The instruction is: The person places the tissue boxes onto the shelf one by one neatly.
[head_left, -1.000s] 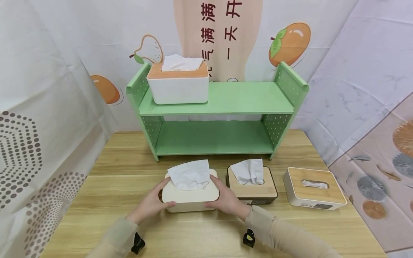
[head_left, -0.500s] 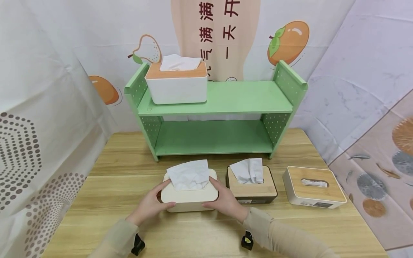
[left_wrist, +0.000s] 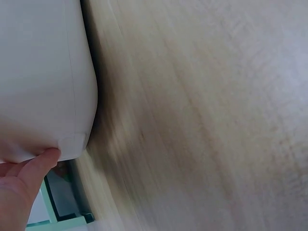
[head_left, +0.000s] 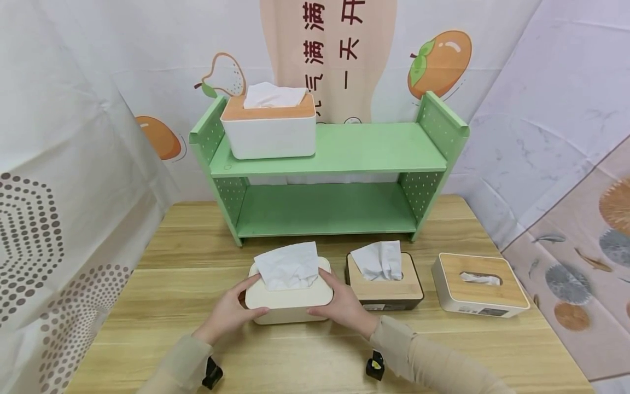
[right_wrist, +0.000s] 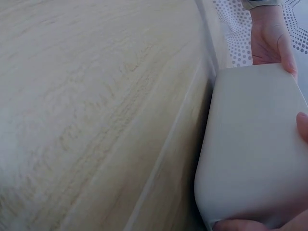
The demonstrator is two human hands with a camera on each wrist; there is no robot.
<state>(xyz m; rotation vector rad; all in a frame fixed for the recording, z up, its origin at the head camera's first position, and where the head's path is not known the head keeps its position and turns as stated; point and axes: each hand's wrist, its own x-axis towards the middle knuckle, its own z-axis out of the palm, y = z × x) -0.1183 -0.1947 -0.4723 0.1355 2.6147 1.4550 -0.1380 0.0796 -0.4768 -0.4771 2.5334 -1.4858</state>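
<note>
A cream-white tissue box (head_left: 289, 299) with a tissue (head_left: 290, 266) standing up from its top sits on the table, in front of the shelf. At its left end, my left hand (head_left: 230, 313) grips it, thumb on the front wall and fingers round the side. My right hand (head_left: 346, 309) holds the right end in the same way. The left wrist view shows a left fingertip (left_wrist: 49, 155) against the box's pale wall (left_wrist: 43, 72). From the right wrist, the box's smooth long wall (right_wrist: 250, 144) is seen between both hands. The far-side fingers are partly hidden.
Behind stands a green two-tier shelf (head_left: 325, 210), with a white tissue box with a wooden lid (head_left: 273, 137) on its upper left. Close on the right is a dark tissue box with a wooden lid (head_left: 389, 293); farther right lies a white one with a wooden lid (head_left: 482, 293).
</note>
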